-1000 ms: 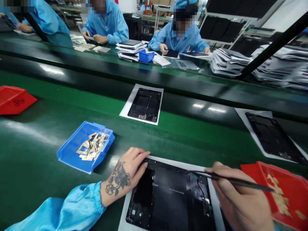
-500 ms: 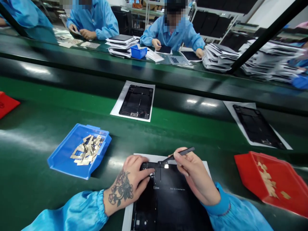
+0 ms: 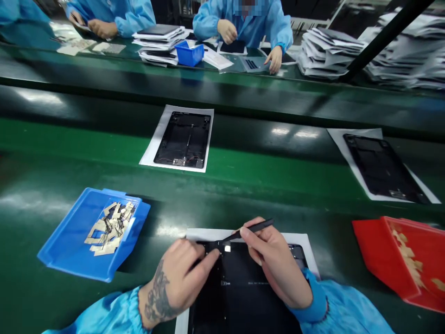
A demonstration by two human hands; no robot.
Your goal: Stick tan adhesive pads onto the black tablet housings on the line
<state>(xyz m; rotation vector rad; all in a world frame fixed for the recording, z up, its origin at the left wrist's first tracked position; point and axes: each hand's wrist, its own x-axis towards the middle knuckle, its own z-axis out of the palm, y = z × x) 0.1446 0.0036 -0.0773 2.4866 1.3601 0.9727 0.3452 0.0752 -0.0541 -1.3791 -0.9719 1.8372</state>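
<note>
A black tablet back shell (image 3: pixel 243 292) lies on a white sheet (image 3: pixel 299 241) right in front of me. My left hand (image 3: pixel 177 278) rests on the shell's top left corner, its index finger pressing there. My right hand (image 3: pixel 274 264) grips black tweezers (image 3: pixel 248 229). The tweezer tip touches a small pale part (image 3: pixel 227 248) at the shell's upper edge, beside my left fingertip.
A blue tray (image 3: pixel 66 246) of small metal parts sits to my left, a red tray (image 3: pixel 378 250) of tan pieces to my right. Two more shells on white sheets (image 3: pixel 182 139) (image 3: pixel 380 167) lie on the green belt. People in blue coats work across it, by stacked sheets (image 3: pixel 327 51).
My right hand swung the tweezers from over the red tray to the shell's top edge, setting down a small pale part. My left hand stayed on the corner. The view tilted down.
</note>
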